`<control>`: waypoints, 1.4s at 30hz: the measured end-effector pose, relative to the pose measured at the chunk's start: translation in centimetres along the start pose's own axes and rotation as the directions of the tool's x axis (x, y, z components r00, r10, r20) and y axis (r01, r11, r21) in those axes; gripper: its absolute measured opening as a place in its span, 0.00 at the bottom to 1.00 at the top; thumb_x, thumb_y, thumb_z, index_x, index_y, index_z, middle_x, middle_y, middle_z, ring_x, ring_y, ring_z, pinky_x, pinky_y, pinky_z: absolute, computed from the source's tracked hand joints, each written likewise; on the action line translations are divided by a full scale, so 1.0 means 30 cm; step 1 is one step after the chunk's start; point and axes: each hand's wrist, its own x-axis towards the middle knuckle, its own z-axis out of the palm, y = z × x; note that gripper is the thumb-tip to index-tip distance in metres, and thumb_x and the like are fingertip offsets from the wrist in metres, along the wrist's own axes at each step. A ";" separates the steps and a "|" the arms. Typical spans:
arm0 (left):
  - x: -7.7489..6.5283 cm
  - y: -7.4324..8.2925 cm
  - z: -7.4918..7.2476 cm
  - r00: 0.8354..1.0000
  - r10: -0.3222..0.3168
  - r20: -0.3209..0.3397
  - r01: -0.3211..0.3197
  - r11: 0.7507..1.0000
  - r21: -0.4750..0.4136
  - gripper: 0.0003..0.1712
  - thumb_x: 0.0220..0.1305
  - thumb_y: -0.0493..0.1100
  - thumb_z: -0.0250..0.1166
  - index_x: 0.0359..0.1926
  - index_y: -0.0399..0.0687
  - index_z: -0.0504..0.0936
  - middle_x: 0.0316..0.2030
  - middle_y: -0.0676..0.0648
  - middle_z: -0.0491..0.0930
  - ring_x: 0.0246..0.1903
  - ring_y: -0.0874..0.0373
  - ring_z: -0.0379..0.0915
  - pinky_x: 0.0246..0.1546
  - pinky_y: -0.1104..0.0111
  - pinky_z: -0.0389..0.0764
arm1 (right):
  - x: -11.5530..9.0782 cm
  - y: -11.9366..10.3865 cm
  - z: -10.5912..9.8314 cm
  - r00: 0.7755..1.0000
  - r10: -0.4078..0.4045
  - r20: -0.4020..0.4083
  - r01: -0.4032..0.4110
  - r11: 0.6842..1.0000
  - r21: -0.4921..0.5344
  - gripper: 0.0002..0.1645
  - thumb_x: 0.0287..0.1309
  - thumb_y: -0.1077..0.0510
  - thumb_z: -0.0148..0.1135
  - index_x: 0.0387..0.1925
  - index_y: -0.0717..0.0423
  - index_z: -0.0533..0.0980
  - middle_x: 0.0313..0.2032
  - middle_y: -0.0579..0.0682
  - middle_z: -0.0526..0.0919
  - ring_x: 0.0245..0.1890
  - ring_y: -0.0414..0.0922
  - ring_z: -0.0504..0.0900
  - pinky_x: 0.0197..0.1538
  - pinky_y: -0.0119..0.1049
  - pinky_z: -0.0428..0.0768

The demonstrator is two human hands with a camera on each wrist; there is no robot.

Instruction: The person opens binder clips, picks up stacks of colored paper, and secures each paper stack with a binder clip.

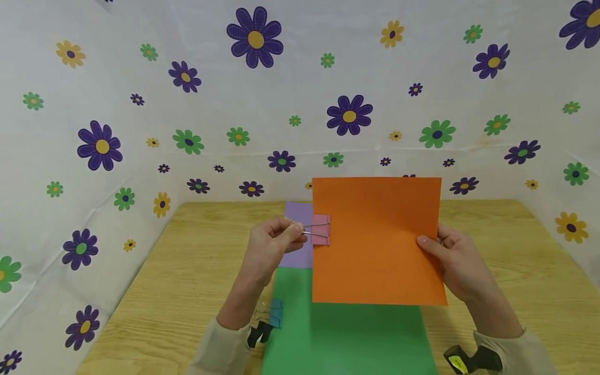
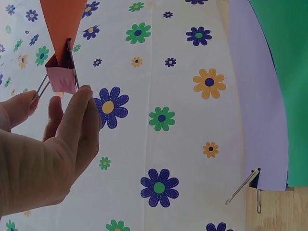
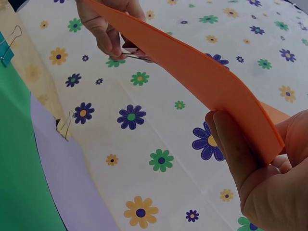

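An orange stack of paper [image 1: 375, 271] is held up above the table, facing the head camera. A pink binder clip [image 1: 321, 239] straddles its left edge. My left hand [image 1: 272, 245] pinches the clip's two wire handles between thumb and fingers. In the left wrist view, the clip [image 2: 61, 81] shows one handle on each side of the paper's edge. My right hand [image 1: 461, 263] grips the stack by its right edge, thumb on the near face and fingers behind. Several layered sheets show along the stack's edge in the right wrist view.
Green paper [image 1: 361, 344] and purple paper [image 1: 297, 255] lie on the wooden table [image 1: 206, 250] below. A blue binder clip [image 1: 276, 313] sits on the green paper's left edge. Another clip [image 2: 255, 179] grips the purple paper. A flower-print cloth [image 1: 300, 88] stands behind.
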 end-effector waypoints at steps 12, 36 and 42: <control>-0.002 0.000 -0.001 1.000 -0.003 0.000 0.003 1.000 0.012 0.13 0.68 0.36 0.63 0.38 0.24 0.81 0.32 0.40 0.82 0.33 0.54 0.84 0.44 0.60 0.85 | 0.001 0.003 0.011 0.999 0.024 -0.027 -0.023 1.000 0.006 0.20 0.74 0.63 0.51 0.63 0.54 0.72 0.49 0.46 0.83 0.44 0.43 0.85 0.45 0.38 0.86; 0.001 0.001 -0.022 1.000 -0.001 0.024 0.000 1.000 0.030 0.14 0.65 0.40 0.66 0.34 0.29 0.82 0.35 0.41 0.82 0.37 0.53 0.83 0.48 0.58 0.84 | 0.004 0.007 -0.004 1.000 0.002 0.009 -0.002 0.999 -0.042 0.19 0.74 0.63 0.49 0.64 0.57 0.70 0.49 0.45 0.84 0.45 0.43 0.85 0.46 0.36 0.85; -0.002 0.003 -0.028 0.999 0.008 0.031 -0.009 1.000 0.022 0.13 0.64 0.40 0.67 0.34 0.30 0.82 0.35 0.42 0.81 0.37 0.51 0.82 0.49 0.57 0.84 | 0.004 0.008 -0.005 1.000 0.017 0.009 -0.016 0.998 -0.054 0.21 0.74 0.62 0.49 0.65 0.61 0.67 0.49 0.45 0.83 0.45 0.42 0.85 0.47 0.35 0.85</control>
